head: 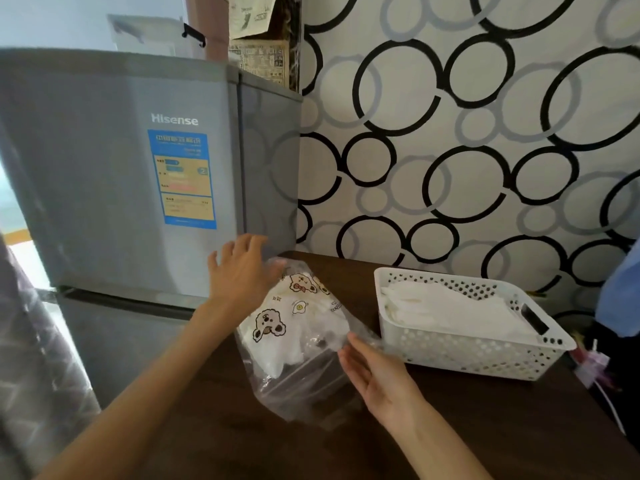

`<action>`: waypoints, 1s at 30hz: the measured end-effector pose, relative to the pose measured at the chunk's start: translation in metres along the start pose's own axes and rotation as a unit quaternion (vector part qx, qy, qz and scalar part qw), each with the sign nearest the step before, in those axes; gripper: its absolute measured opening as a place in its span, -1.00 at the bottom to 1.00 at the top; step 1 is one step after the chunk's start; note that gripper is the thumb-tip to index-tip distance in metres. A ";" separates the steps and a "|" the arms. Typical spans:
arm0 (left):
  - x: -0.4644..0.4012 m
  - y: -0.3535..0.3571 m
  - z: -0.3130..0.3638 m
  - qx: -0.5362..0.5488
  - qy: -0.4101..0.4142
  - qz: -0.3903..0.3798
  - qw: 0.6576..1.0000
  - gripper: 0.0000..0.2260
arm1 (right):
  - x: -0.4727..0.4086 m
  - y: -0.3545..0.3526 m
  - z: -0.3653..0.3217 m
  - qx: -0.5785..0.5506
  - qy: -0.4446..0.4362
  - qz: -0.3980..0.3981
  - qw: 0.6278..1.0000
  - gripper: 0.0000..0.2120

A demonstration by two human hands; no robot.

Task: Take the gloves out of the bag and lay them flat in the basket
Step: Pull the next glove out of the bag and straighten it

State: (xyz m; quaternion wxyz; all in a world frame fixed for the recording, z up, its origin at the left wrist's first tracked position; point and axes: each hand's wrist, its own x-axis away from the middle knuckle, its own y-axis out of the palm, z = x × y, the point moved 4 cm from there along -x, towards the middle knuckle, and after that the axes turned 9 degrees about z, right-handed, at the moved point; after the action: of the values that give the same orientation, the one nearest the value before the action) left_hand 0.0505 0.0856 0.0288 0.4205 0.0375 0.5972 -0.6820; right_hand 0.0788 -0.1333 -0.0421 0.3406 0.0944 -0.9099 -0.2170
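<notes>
A clear plastic bag [304, 344] printed with cartoon bears lies on the dark wooden table [485, 427], with white gloves [277, 355] showing through it. My left hand [242, 271] is at the bag's far left end, fingers spread and straight, its thumb against the plastic. My right hand [370, 372] is by the bag's right edge, fingers extended, fingertips touching the plastic. To the right stands a white perforated basket [467, 351] holding a flat pile of white gloves [450, 313].
A grey fridge [138, 174] stands left of the table, close behind my left hand. A wall with circle-patterned paper [467, 133] backs the table. Dark and blue objects [620, 306] crowd the table's right edge.
</notes>
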 end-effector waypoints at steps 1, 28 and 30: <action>0.010 -0.001 0.000 -0.001 -0.007 -0.033 0.999 -0.39 | 0.001 0.003 0.000 -0.008 -0.001 -0.002 1.000 -0.82; 0.011 0.058 -0.008 0.058 0.055 -0.096 0.992 -0.75 | -0.047 0.094 0.002 0.677 -0.426 0.044 0.599 -0.77; 0.011 0.060 -0.009 0.045 0.053 -0.088 0.994 -0.75 | -0.048 0.095 0.007 0.660 -0.476 0.053 0.580 -0.83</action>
State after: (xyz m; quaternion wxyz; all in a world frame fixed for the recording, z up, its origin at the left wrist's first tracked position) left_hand 0.0764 0.0909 -0.0270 0.3245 0.0398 0.5883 -0.7396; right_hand 0.1077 -0.0315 -0.0313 -0.2861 0.1278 -0.8376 0.4476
